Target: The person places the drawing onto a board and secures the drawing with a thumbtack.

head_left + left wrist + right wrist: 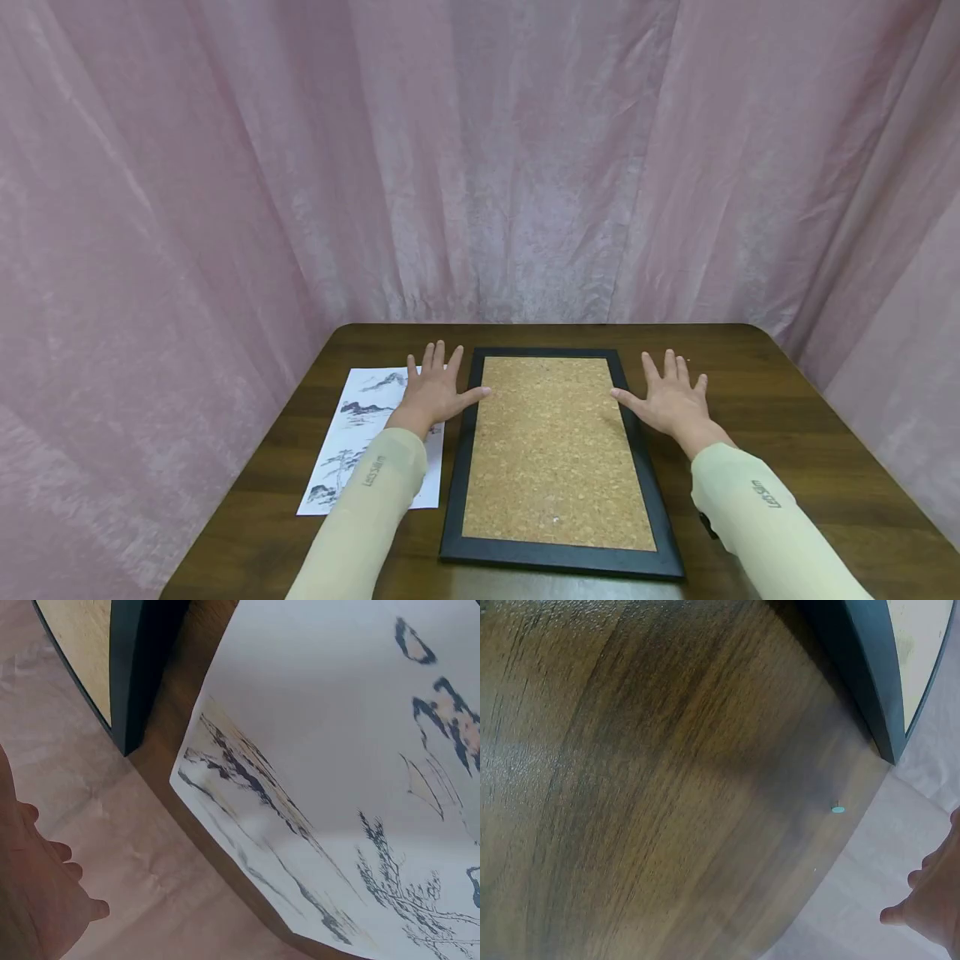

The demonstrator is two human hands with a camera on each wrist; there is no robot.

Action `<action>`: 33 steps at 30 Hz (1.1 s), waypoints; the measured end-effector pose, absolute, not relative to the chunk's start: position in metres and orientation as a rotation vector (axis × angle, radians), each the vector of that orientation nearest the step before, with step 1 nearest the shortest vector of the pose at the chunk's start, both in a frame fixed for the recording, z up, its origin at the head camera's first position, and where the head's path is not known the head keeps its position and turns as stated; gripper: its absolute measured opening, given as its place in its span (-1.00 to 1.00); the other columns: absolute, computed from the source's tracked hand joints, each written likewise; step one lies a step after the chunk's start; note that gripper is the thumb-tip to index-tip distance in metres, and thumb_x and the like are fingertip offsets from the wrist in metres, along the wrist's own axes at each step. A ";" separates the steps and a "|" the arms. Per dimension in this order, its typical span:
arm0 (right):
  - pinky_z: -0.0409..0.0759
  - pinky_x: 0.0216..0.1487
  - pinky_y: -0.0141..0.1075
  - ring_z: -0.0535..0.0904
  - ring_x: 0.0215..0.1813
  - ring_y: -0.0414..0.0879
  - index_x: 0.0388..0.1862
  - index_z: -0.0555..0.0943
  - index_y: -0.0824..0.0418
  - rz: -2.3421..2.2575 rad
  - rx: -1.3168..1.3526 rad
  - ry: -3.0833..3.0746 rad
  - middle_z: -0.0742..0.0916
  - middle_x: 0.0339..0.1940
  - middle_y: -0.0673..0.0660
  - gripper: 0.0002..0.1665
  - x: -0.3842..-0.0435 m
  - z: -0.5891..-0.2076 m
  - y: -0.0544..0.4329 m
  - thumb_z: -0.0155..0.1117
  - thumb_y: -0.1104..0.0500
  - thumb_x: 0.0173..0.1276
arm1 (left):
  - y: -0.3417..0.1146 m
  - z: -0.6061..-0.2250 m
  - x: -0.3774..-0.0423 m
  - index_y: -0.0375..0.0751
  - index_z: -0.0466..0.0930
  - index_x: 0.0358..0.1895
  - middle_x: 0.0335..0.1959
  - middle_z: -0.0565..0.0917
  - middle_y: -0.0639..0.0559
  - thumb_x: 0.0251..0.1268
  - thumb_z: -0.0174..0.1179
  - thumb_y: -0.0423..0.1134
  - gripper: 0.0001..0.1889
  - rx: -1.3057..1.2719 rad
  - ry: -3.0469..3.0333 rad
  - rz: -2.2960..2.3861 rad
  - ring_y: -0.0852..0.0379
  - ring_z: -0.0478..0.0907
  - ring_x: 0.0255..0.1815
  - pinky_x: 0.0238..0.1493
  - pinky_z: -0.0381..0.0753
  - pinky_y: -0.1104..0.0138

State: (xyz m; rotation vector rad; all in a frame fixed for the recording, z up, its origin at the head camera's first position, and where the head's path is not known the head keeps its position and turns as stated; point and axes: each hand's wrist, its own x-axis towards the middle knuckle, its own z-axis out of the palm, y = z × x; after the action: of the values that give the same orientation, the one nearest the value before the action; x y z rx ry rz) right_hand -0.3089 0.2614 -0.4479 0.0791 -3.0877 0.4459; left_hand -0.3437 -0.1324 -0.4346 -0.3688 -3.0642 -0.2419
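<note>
In the head view a cork board (555,450) with a black frame (562,553) lies on the wooden table. My left hand (435,393) is held with fingers spread over the gap between the board and a sheet of paper (333,433), its thumb overlapping the board's left edge. Ink mountains and trees are printed on that white sheet, partly hidden by the hand and sleeve. On the other side, my right hand (673,404) has its fingers spread too, thumb overlapping the board's right edge. Neither hand holds anything.
A small pale-green thumbtack (838,809) sits on the table to the right of the board, near the far edge. Pink curtains (540,167) hang behind and beside the wooden table (765,417).
</note>
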 end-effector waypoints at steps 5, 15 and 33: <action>-0.41 0.28 0.49 -0.34 0.51 0.53 0.62 -0.16 0.30 0.494 0.070 -3.082 -0.20 0.53 0.58 0.27 -0.308 -0.446 0.265 -0.12 -0.57 0.34 | -0.137 -0.432 -0.342 0.00 -0.16 0.63 0.61 -0.21 -0.26 0.18 -0.16 0.62 0.10 -0.363 -3.064 -0.276 -0.22 -0.33 0.60 0.44 -0.34 -0.25; -0.30 0.31 0.49 -0.27 0.49 0.56 0.62 -0.16 0.32 0.537 0.059 -3.073 -0.18 0.52 0.60 0.29 -0.307 -0.446 0.271 -0.13 -0.58 0.33 | -0.152 -0.429 -0.344 -0.02 -0.21 0.63 0.61 -0.22 -0.25 0.26 -0.06 0.52 0.06 -0.333 -3.066 -0.402 -0.23 -0.32 0.60 0.44 -0.33 -0.25; -0.08 0.29 0.49 -0.18 0.46 0.61 0.61 -0.19 0.36 0.701 0.008 -3.047 -0.09 0.51 0.62 0.25 -0.302 -0.449 0.276 -0.13 -0.53 0.39 | -0.193 -0.430 -0.344 -0.16 -0.16 0.62 0.56 -0.02 -0.36 0.34 0.04 0.38 0.02 -0.230 -3.035 -0.617 -0.36 -0.07 0.54 0.40 -0.02 -0.28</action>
State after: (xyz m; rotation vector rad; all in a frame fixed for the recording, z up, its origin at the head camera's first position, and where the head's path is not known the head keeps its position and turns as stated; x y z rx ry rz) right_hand -0.3025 0.2760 -0.4488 0.0075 -3.0474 0.7010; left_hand -0.3436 -0.1933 -0.4297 -0.2298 -3.0352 -0.6173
